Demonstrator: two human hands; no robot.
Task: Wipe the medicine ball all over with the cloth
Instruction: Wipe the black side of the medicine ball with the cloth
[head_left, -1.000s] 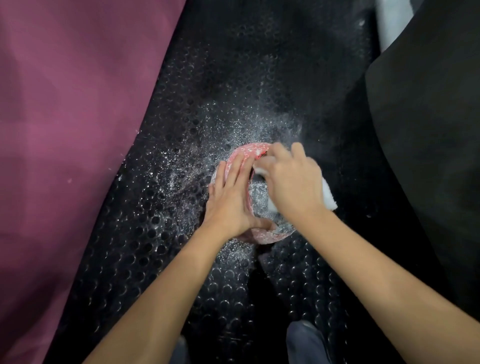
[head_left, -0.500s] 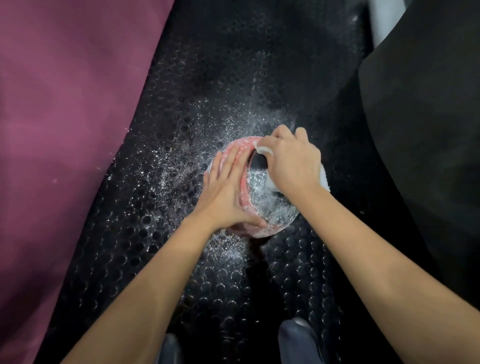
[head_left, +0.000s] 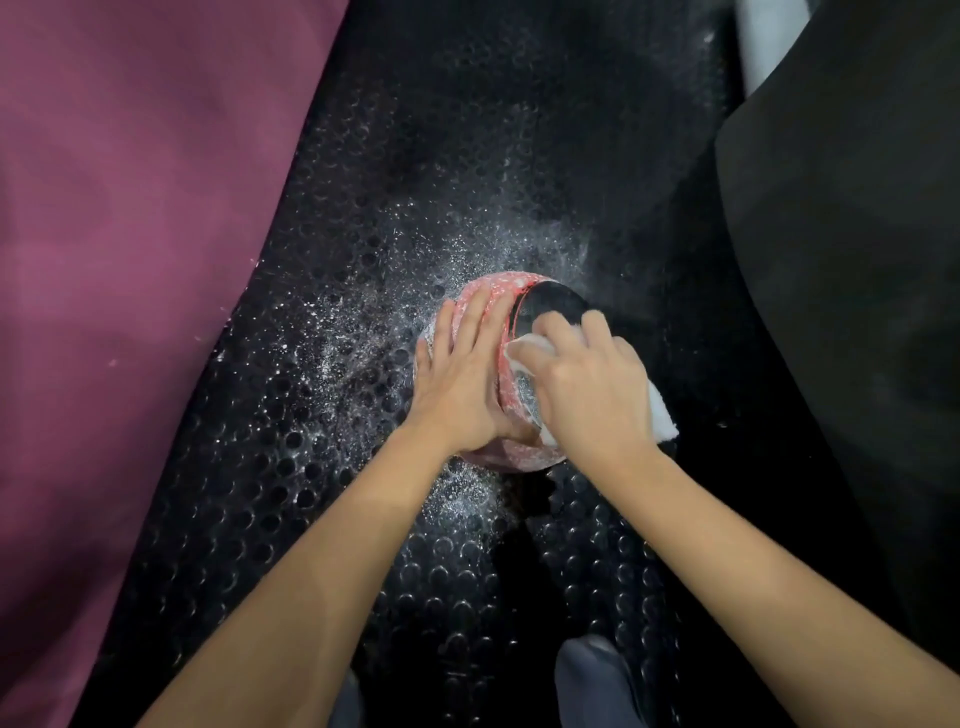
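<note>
White powder (head_left: 363, 343) dusts the studded mat (head_left: 415, 156); left hand (head_left: 462, 384) lies flat on the ball (head_left: 550, 301), right hand (head_left: 592, 395) clutching the cloth (head_left: 660, 415).

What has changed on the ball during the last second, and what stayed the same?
The right hand drew the white cloth back toward the person across the ball's black panel, leaving its far part clean and dark. The left hand stayed flat on the red side, steadying it on the dusty black mat.

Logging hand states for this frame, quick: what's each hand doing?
Left hand: open, fingers flat on the medicine ball.
Right hand: closed, gripping the white cloth.
</note>
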